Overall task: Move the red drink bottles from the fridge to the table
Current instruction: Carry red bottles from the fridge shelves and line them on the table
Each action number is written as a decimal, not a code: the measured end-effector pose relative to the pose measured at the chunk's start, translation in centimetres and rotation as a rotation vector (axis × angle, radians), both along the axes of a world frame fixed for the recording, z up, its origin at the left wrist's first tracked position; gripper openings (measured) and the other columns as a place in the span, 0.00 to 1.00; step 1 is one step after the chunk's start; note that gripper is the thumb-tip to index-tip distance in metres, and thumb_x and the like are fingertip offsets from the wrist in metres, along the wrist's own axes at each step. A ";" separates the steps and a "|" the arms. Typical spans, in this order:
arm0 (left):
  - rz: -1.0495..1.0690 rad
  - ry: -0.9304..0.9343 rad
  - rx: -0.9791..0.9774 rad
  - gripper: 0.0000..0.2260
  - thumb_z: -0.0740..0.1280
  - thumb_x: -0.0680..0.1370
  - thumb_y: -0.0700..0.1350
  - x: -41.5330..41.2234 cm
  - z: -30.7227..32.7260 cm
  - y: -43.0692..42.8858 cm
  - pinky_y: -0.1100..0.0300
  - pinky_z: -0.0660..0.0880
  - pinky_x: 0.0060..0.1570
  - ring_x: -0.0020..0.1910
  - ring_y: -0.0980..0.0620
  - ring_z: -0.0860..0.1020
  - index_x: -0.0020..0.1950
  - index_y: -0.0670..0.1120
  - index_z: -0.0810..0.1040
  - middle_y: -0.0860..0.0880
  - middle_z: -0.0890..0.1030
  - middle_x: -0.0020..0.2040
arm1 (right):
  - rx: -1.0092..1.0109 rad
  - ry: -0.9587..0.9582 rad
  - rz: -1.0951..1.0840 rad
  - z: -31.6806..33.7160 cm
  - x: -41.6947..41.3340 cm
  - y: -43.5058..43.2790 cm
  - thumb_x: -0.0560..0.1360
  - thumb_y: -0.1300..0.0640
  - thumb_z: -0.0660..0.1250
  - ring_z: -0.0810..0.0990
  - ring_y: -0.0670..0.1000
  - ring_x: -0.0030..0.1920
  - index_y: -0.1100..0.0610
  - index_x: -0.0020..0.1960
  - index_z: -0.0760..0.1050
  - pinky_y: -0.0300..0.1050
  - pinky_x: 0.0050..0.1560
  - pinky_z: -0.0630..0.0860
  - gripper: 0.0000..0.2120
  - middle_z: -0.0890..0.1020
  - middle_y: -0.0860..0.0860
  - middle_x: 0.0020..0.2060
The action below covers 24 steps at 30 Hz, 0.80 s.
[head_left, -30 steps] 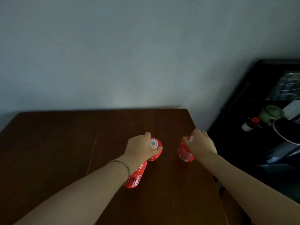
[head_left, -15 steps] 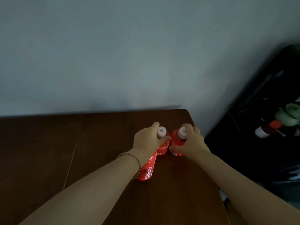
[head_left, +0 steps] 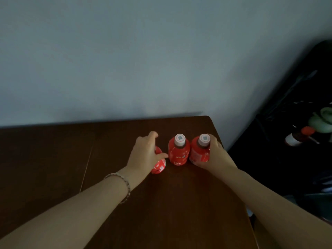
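Three red drink bottles stand in a row near the far right corner of the dark wooden table (head_left: pixel 53 159). My left hand (head_left: pixel 145 155) grips the left bottle (head_left: pixel 159 164) from above and hides its cap and most of its body. The middle bottle (head_left: pixel 179 151) stands free and upright, its white cap showing. My right hand (head_left: pixel 215 157) wraps round the right bottle (head_left: pixel 199 151) from its right side; its cap is visible. The middle and right bottles touch or nearly touch.
A pale wall rises right behind the table. The table's right edge runs close past the right bottle. To the right lies dark furniture with a small red-capped bottle (head_left: pixel 298 136) and a green object (head_left: pixel 323 121).
Both hands have carried their bottles farther toward the table's back corner. My left hand has let go of one bottle, which now stands in the middle, and keeps hold of the other.
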<state>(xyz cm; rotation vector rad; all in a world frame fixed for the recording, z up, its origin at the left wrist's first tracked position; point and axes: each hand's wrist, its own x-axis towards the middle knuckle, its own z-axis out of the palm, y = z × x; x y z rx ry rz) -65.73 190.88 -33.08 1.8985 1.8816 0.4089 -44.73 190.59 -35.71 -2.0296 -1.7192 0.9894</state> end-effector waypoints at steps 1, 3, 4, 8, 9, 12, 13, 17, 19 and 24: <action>0.008 -0.002 0.005 0.29 0.75 0.69 0.48 -0.3 0.0 0.2 0.54 0.71 0.58 0.59 0.47 0.72 0.67 0.46 0.68 0.45 0.77 0.53 | 0.002 -0.003 -0.001 -0.1 0.0 -0.1 0.63 0.53 0.79 0.71 0.54 0.68 0.52 0.74 0.55 0.54 0.67 0.71 0.48 0.66 0.52 0.71; 0.023 -0.051 0.003 0.28 0.75 0.69 0.46 -0.9 -0.1 0.7 0.53 0.70 0.60 0.60 0.47 0.72 0.66 0.46 0.68 0.45 0.76 0.55 | 0.003 0.006 -0.021 -0.2 -0.1 -0.2 0.63 0.52 0.79 0.71 0.54 0.68 0.54 0.74 0.57 0.53 0.67 0.71 0.46 0.66 0.52 0.71; 0.031 -0.106 0.010 0.28 0.76 0.68 0.44 -1.0 -0.1 0.9 0.52 0.71 0.62 0.60 0.47 0.71 0.66 0.47 0.69 0.45 0.75 0.56 | 0.002 0.027 -0.041 -0.2 -0.2 -0.1 0.64 0.52 0.78 0.72 0.54 0.67 0.53 0.73 0.58 0.53 0.66 0.71 0.44 0.67 0.53 0.70; 0.141 -0.126 0.061 0.39 0.79 0.63 0.46 -1.5 -1.1 1.2 0.48 0.67 0.66 0.68 0.45 0.63 0.70 0.50 0.65 0.47 0.63 0.69 | -0.048 0.107 -0.138 -0.3 -0.8 0.2 0.66 0.53 0.76 0.72 0.56 0.65 0.50 0.73 0.56 0.55 0.66 0.71 0.42 0.70 0.56 0.67; 0.213 -0.125 0.024 0.42 0.79 0.63 0.47 -1.5 -1.4 1.0 0.48 0.67 0.67 0.69 0.44 0.63 0.71 0.51 0.62 0.47 0.61 0.70 | -0.040 0.122 -0.161 -0.4 -0.9 0.2 0.67 0.53 0.76 0.73 0.56 0.65 0.50 0.72 0.56 0.54 0.65 0.71 0.41 0.71 0.56 0.66; 0.414 -0.425 -0.118 0.42 0.78 0.65 0.43 -1.3 -2.2 0.8 0.48 0.67 0.67 0.68 0.45 0.67 0.73 0.50 0.59 0.45 0.67 0.69 | 0.004 0.123 -0.196 -0.3 -1.1 0.1 0.69 0.50 0.75 0.75 0.56 0.62 0.51 0.69 0.60 0.53 0.62 0.74 0.35 0.74 0.57 0.64; 0.468 -0.489 -0.123 0.40 0.78 0.65 0.41 -1.3 -2.3 0.9 0.49 0.68 0.67 0.68 0.46 0.69 0.72 0.49 0.61 0.45 0.70 0.68 | 0.011 0.114 -0.193 -0.2 -1.1 0.1 0.69 0.50 0.75 0.76 0.57 0.61 0.51 0.68 0.61 0.52 0.61 0.74 0.34 0.74 0.57 0.63; 0.392 -0.461 -0.108 0.25 0.78 0.65 0.41 -1.0 -2.5 1.2 0.58 0.71 0.59 0.60 0.50 0.75 0.60 0.46 0.74 0.48 0.78 0.59 | 0.021 0.094 -0.174 -0.1 -1.0 0.2 0.68 0.50 0.75 0.77 0.57 0.59 0.53 0.65 0.63 0.52 0.58 0.76 0.31 0.76 0.57 0.60; 0.300 -0.459 -0.128 0.24 0.78 0.65 0.42 -0.4 -2.4 1.3 0.60 0.72 0.56 0.58 0.52 0.76 0.59 0.47 0.75 0.49 0.79 0.58 | 0.025 0.080 -0.178 -0.2 -1.0 0.1 0.68 0.50 0.75 0.77 0.57 0.58 0.53 0.65 0.63 0.53 0.58 0.76 0.31 0.76 0.57 0.59; 0.227 -0.468 -0.164 0.27 0.77 0.67 0.42 0.0 -2.5 1.1 0.57 0.70 0.63 0.62 0.52 0.74 0.64 0.48 0.72 0.50 0.77 0.62 | 0.003 0.080 -0.174 -0.2 -0.8 0.3 0.67 0.52 0.76 0.77 0.57 0.58 0.53 0.65 0.63 0.52 0.59 0.75 0.32 0.76 0.57 0.59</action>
